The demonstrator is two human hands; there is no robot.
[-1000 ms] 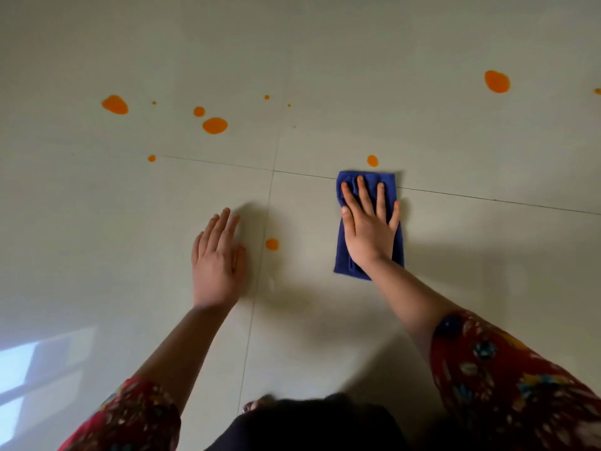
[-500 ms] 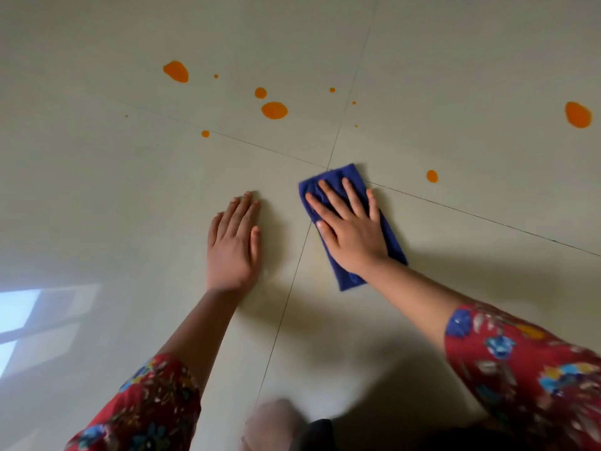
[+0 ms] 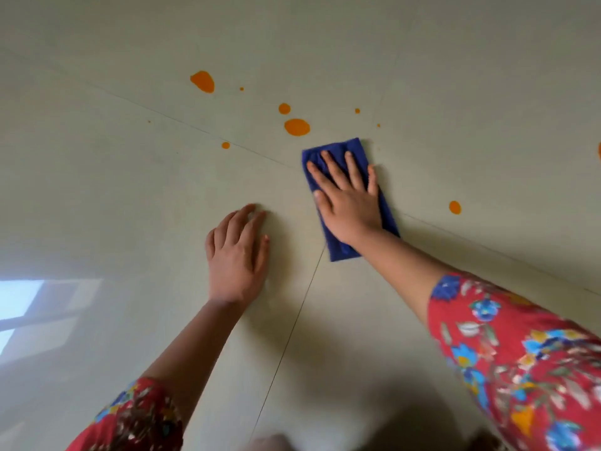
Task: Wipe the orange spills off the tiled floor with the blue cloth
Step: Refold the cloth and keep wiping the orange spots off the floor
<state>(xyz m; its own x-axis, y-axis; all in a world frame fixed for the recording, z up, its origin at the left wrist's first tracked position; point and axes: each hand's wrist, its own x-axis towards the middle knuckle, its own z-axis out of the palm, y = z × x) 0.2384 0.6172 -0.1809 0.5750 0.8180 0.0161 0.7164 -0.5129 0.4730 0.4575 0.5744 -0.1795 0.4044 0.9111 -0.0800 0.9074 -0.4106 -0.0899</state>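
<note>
A folded blue cloth (image 3: 341, 148) lies on the pale tiled floor (image 3: 130, 196), over the meeting of the grout lines. My right hand (image 3: 348, 200) presses flat on the cloth, fingers straight and spread. Just beyond the cloth's far edge sits a large orange spill (image 3: 297, 127), with a smaller orange drop (image 3: 284, 108) behind it. Another big orange blot (image 3: 202, 82) lies further left, a small orange spot (image 3: 225, 145) by the grout line, and one orange drop (image 3: 454, 207) to the right of the cloth. My left hand (image 3: 239, 255) rests flat on the floor, left of the cloth.
Tiny orange specks (image 3: 357, 110) dot the tile behind the cloth. A bright window reflection (image 3: 19, 301) shines on the floor at the left edge. My red floral sleeves (image 3: 520, 353) fill the lower corners.
My right hand has slid the cloth left and forward, over the orange drop that lay near my left hand; that drop is no longer visible. The cloth now lies close to the large spill.
</note>
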